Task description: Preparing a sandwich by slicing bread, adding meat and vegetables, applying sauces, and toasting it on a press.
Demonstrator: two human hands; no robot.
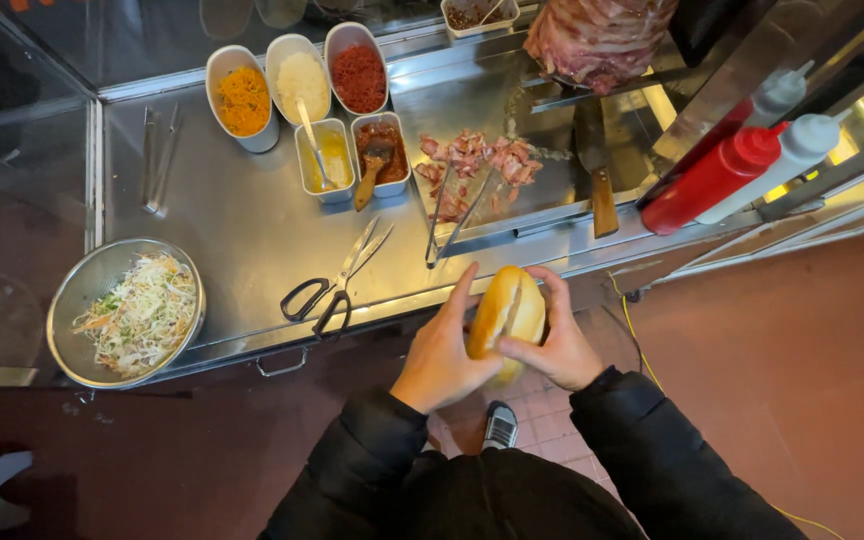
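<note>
Both hands, left hand (pixel 442 352) and right hand (pixel 557 345), around split bread roll (pixel 508 308).

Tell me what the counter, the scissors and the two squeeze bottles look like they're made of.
Counter: brushed stainless steel, by its grey sheen and reflections. Scissors: bright metal blades, with black handles that look like plastic. Red squeeze bottle and white squeeze bottle: probably soft plastic, smooth and slightly glossy.
</note>
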